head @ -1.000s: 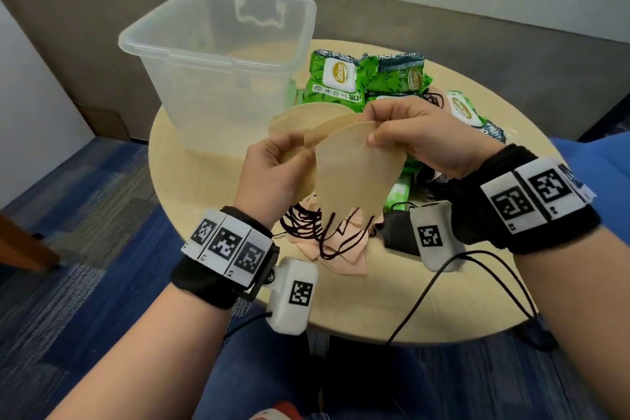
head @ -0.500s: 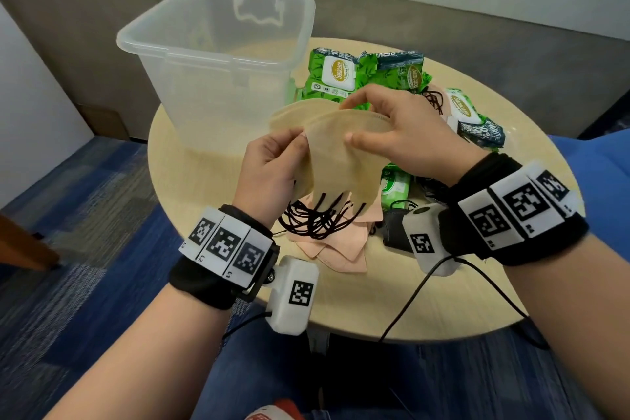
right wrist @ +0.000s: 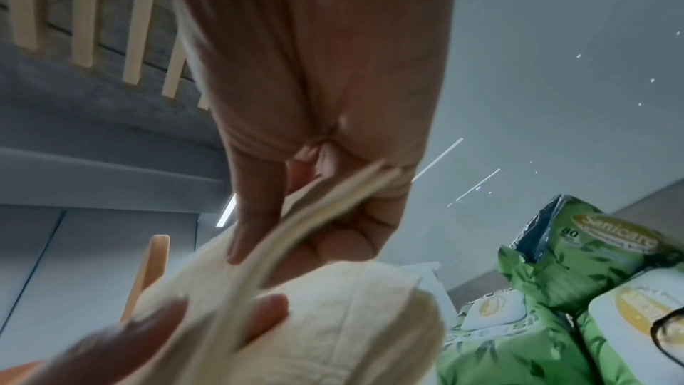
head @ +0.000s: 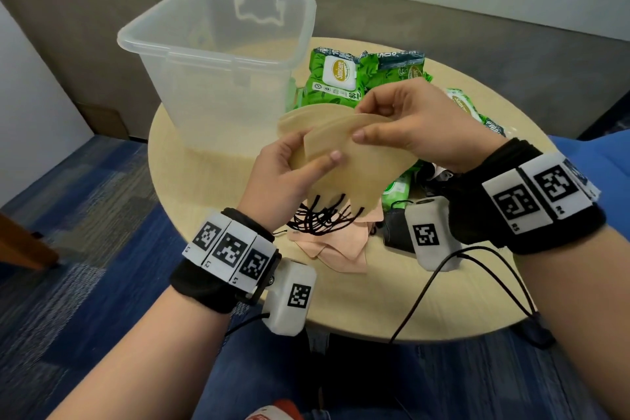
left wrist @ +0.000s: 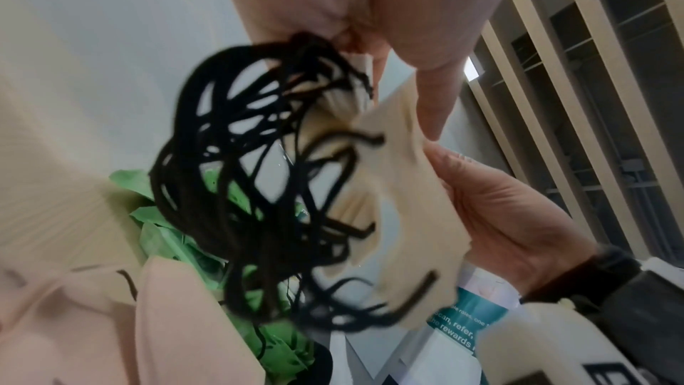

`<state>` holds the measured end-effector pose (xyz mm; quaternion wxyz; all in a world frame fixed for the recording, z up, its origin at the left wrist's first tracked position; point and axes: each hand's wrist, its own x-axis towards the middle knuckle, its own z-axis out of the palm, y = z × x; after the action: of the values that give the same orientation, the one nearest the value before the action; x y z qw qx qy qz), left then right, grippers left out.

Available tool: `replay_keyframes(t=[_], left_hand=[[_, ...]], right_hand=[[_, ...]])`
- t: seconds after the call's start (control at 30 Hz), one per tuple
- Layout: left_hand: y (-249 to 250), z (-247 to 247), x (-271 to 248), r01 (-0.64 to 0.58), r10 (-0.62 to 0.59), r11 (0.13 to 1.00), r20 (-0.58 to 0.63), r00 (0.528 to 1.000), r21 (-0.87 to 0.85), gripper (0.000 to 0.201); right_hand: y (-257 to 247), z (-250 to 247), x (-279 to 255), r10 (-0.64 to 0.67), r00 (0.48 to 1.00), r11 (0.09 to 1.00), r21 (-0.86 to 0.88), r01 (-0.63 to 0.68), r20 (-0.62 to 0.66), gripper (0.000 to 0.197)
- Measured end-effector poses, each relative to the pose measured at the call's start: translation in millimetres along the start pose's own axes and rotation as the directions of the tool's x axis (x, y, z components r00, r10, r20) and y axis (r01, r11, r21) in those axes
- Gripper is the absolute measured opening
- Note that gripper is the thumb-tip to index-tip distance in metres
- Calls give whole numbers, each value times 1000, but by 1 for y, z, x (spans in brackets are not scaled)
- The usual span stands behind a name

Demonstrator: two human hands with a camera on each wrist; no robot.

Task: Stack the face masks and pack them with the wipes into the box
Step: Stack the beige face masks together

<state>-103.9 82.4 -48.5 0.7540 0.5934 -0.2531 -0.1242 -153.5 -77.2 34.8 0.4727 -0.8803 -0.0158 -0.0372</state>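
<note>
Both hands hold a small stack of beige face masks (head: pixel 354 160) above the round table, their black ear loops (head: pixel 324 215) dangling below. My left hand (head: pixel 289 170) grips the stack's left side, thumb on the front. My right hand (head: pixel 405 126) pinches the upper right edge; the right wrist view shows the layered mask edges (right wrist: pixel 314 215) between its fingers. The left wrist view shows the tangled loops (left wrist: pixel 259 186) and a beige mask (left wrist: pixel 407 201). More pinkish masks (head: pixel 337 245) lie on the table under the hands. Green wipes packs (head: pixel 337 78) sit behind, beside the clear plastic box (head: pixel 218 54).
The round wooden table (head: pixel 204 187) stands on blue carpet, with the box at its back left. Further wipes packs (head: pixel 470 109) and a dark mask (head: pixel 395 232) lie at the right under my right wrist. Cables hang off the table's front edge.
My right hand shifted along the top edge of the front mask, which now lies flatter against the others in my left hand. The stack has risen slightly.
</note>
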Motion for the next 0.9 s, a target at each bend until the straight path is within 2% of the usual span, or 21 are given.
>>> replay_keyframes(t=[0.07, 0.17, 0.33, 0.43, 0.53, 0.6, 0.73, 0.83, 0.9], left_hand=[[-1, 2, -1, -15, 15, 1000, 31, 999, -11, 21], [-3, 2, -2, -89, 86, 995, 59, 994, 39, 25], [-9, -3, -3, -202, 195, 974, 77, 978, 102, 68], [-9, -3, -3, -247, 237, 965, 110, 965, 87, 77], [-8, -3, -4, -264, 249, 958, 135, 959, 110, 69], [-10, -3, -4, -256, 234, 956, 153, 960, 146, 56], [-14, -1, -1, -227, 209, 947, 100, 973, 227, 33], [-16, -1, 0, -169, 171, 971, 1, 985, 172, 28], [-16, 0, 1, -151, 153, 978, -6, 988, 142, 26]], right_hand=[[0, 4, 2, -9, 999, 998, 61, 6, 42, 20], [3, 10, 7, -4, 998, 994, 105, -2, 55, 25], [10, 11, 9, 5, 1000, 992, 124, -6, 7, 29], [11, 13, 11, -21, 999, 997, 76, 23, -28, 28], [12, 14, 11, -55, 997, 997, 51, 58, -60, 27], [13, 14, 12, -81, 994, 997, 14, 82, -80, 29], [17, 15, 10, -107, 981, 985, -152, 82, -164, 26], [25, 18, 5, -106, 955, 928, -373, -5, -277, 44], [31, 21, 2, -27, 961, 939, -337, -70, -274, 61]])
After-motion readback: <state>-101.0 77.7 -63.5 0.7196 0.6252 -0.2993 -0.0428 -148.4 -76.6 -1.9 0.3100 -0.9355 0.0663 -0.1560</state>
